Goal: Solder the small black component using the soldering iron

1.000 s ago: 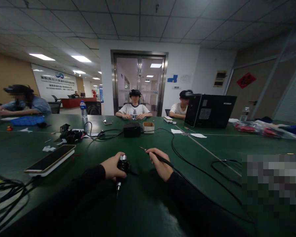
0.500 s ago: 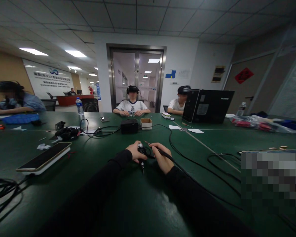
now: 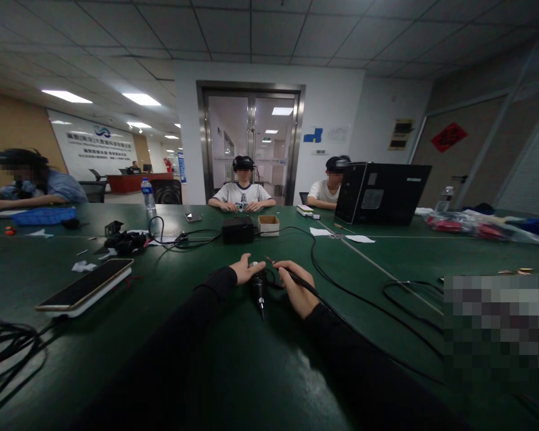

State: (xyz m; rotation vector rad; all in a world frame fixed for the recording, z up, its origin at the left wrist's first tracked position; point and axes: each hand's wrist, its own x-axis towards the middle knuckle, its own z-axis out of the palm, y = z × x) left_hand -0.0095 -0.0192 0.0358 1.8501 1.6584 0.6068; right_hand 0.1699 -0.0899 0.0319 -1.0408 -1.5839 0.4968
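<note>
My left hand [image 3: 244, 272] pinches the silver top of a small black connector plug [image 3: 258, 291] that lies on the green table [image 3: 170, 335], its metal tip pointing toward me. My right hand [image 3: 299, 287] is closed round a thin black soldering-iron-like tool [image 3: 296, 277], held like a pen with its tip aimed left at the plug's top. The tool's black cable [image 3: 363, 308] trails off to the right. Both forearms are in black sleeves.
A phone on a white base [image 3: 84, 287] lies at the left, with black cables [image 3: 9, 353] at the near left edge. Farther back are a black box [image 3: 238, 230], a small cardboard box [image 3: 268, 224], a cable tangle [image 3: 126, 242], a water bottle [image 3: 148, 196] and a laptop [image 3: 381, 193]. Three people sit at the far side.
My left hand carried the plug forward and right until it met the tool tip. My right hand stayed about where it was. The view shifted slightly.
</note>
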